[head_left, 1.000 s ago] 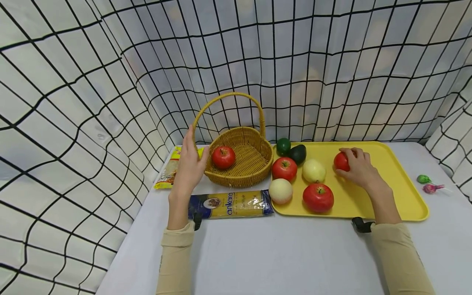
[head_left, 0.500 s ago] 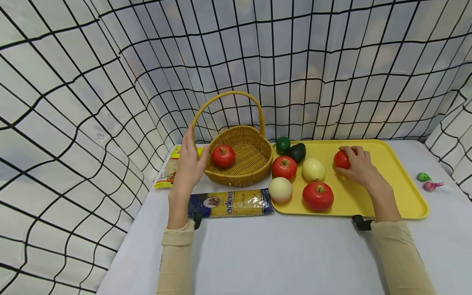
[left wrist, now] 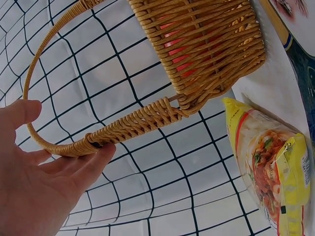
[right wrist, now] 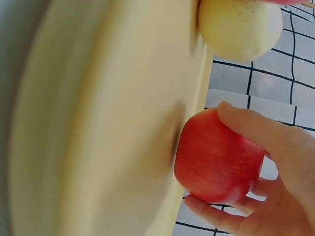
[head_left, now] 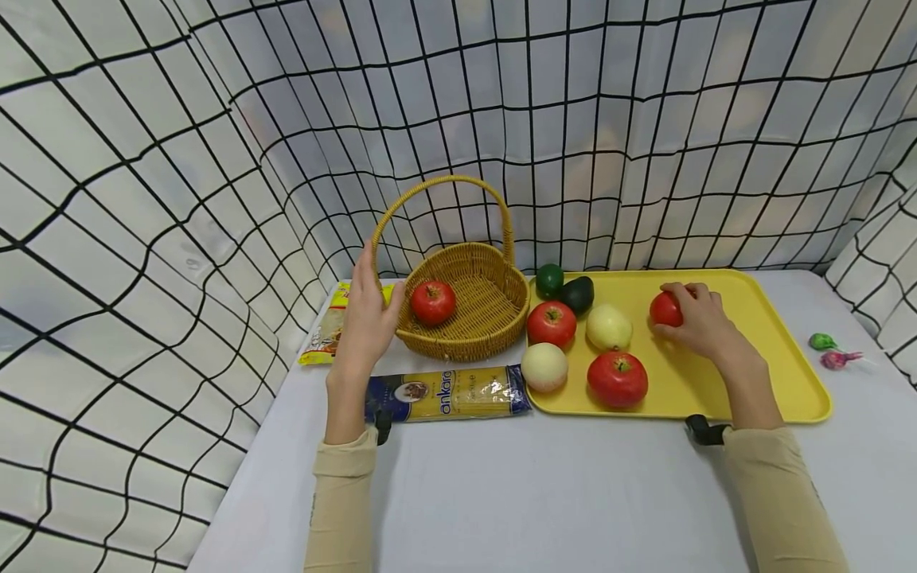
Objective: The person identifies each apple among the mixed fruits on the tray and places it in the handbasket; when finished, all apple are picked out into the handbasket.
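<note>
My right hand (head_left: 702, 322) curls round a red apple (right wrist: 219, 157) over the yellow tray (head_left: 777, 382). In the right wrist view the thumb lies on one side of the apple and fingers on the other, with the apple close to the tray surface. On the left, my left hand (head_left: 368, 322) touches the handle (left wrist: 133, 123) of a wicker basket (head_left: 466, 346), its fingers extended along it and the thumb spread apart. A red fruit (head_left: 433, 303) lies inside the basket.
Two red fruits, a pale yellow one (head_left: 609, 327), a cream one (head_left: 544, 368) and dark green ones (head_left: 577, 295) occupy the tray's left half. A pasta pack (head_left: 458, 395) and yellow food packet (head_left: 329, 326) flank the basket. Wrapped candies (head_left: 840, 361) lie right; black netting (head_left: 566, 151) stands behind.
My right hand and the apple have shifted very slightly to the right. The left hand keeps its place at the basket handle.
</note>
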Available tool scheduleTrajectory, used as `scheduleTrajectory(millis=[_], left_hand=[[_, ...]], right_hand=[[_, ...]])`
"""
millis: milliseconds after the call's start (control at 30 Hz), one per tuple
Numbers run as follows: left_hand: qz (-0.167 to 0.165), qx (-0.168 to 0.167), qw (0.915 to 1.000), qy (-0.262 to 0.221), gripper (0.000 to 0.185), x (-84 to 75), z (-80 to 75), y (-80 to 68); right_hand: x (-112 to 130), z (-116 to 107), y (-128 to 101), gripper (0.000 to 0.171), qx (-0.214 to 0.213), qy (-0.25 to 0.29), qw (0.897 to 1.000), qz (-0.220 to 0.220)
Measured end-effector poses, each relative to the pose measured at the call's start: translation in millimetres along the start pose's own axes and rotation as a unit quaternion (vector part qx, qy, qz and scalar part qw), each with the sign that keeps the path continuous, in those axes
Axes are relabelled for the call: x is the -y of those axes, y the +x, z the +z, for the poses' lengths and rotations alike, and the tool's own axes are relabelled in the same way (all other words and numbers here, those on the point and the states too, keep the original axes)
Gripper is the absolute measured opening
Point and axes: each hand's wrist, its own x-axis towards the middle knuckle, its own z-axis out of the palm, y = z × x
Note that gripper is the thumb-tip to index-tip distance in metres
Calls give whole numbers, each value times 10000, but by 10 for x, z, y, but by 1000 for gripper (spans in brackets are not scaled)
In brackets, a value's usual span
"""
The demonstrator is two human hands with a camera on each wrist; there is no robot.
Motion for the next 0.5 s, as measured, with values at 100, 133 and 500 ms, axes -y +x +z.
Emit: scheduleTrajectory(millis=[100,133,500], left_hand=[[-9,5,10000,11,79,5,-3,3],[-10,5,10000,16,79,6,-3,4],[-50,29,10000,11,80,0,-5,-5]], right_hand=[[14,-32,1,72,-122,4,9999,-101],[23,-49,0,72,-184,8,9997,-142],[457,-480,-275,74,-1279,-4,9893,-706]])
